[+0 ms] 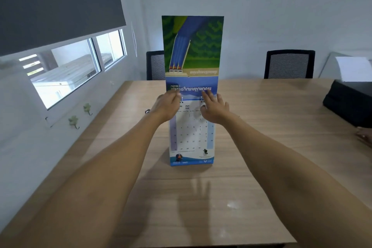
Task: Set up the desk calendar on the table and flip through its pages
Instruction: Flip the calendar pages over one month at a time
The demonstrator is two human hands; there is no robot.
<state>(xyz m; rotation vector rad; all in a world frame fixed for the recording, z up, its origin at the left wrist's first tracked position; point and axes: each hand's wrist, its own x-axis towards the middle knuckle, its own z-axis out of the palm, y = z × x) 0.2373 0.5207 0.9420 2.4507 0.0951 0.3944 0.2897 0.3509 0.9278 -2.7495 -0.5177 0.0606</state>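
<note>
Wood table (261,147): desk calendar (192,137) upright, page (192,46) vertical above binding. Both hands at binding; left hand (168,104) pinching page edge, right hand (214,104) fingers spread, flat against it.

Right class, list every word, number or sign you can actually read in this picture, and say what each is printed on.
"2569" over "2026": top of the date page of the desk calendar.
Dates up to "30": the grid on that page; several are blurred.
"1460": blue strip along the bottom edge.
Upside-down script on the raised picture page: not readable to me.
Small print beside the hand symbol: too small.
</note>
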